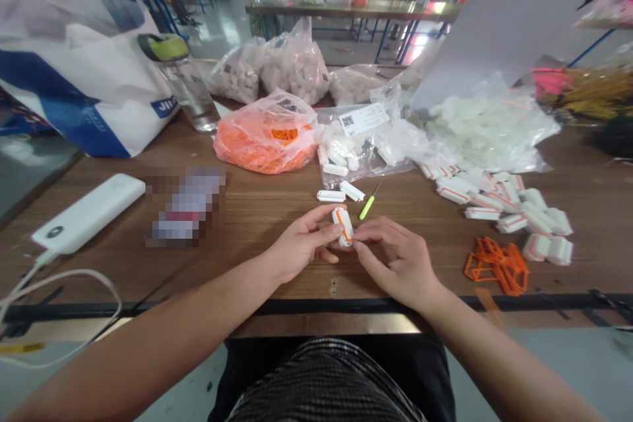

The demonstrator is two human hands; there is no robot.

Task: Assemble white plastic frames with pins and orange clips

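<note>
My left hand [301,244] and my right hand [395,257] meet over the near middle of the wooden table [257,211]. Both pinch one small white plastic piece with an orange band [343,225], the left from its left side, the right from its lower right. Just beyond it lie two loose white pieces [341,194] and a green-handled pick tool [368,206]. A small heap of orange bands [497,265] lies to the right of my right hand.
Several banded white pieces [499,201] are spread at the right. Behind are an orange-filled bag [264,135], clear bags of white parts [465,125], a water bottle [185,82] and a blue-white bag [84,72]. A white power bank [89,212] with cable lies left.
</note>
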